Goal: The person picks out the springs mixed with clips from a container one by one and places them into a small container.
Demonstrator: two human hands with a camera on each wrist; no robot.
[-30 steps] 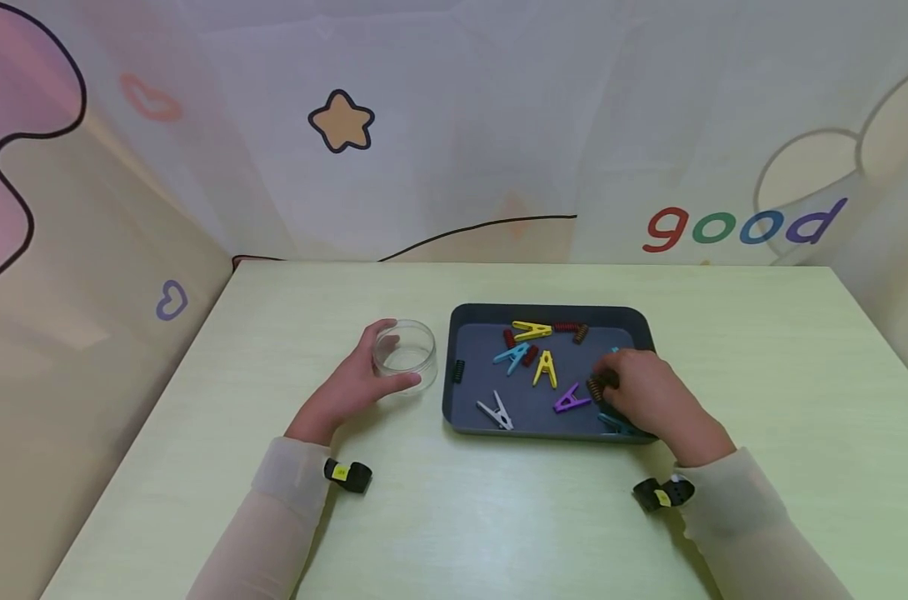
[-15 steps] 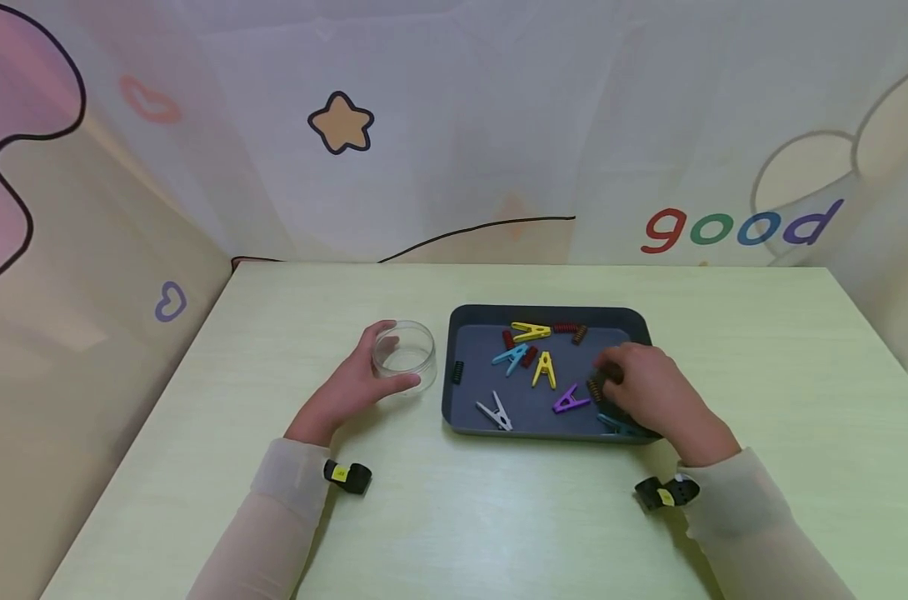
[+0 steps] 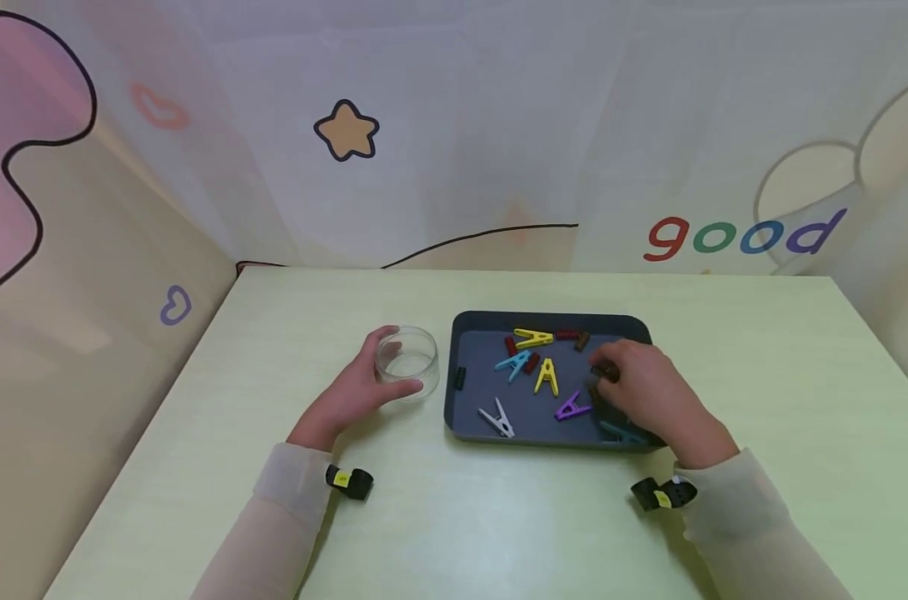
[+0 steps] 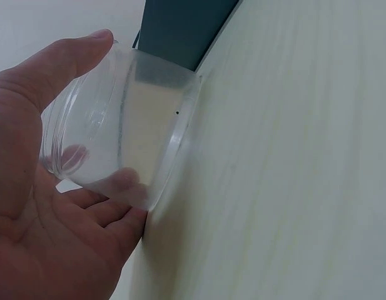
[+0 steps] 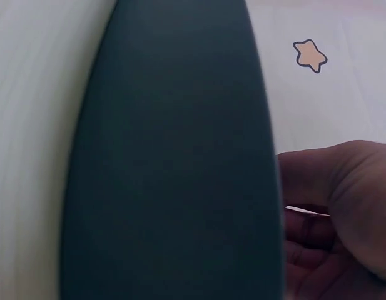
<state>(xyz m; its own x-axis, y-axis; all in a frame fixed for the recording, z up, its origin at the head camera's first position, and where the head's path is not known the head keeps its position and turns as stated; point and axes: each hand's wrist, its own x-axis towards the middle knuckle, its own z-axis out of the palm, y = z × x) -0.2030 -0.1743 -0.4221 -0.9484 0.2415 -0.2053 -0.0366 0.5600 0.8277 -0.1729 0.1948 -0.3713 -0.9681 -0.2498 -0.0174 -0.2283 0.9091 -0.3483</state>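
Observation:
My left hand grips a round clear jar by its sides, thumb on the near side. The jar stands on the table just left of a dark grey tray; through its clear wall I see no contents in the left wrist view. Over the tray's right part, my right hand pinches a small dark piece, apparently a spring, mostly covered by the fingers. Close below those fingers lie a purple clip and a blue-green clip. The tray wall hides the fingertips in the right wrist view.
Elsewhere in the tray are yellow clips, a light blue clip, a white clip, red springs, a brown spring and a dark green spring. A printed cloth backdrop rises behind the table.
My right hand has shifted slightly toward the tray's far side, covering a bit of blue seen beyond it before. The left hand and jar stay put; the head view has tilted a little.

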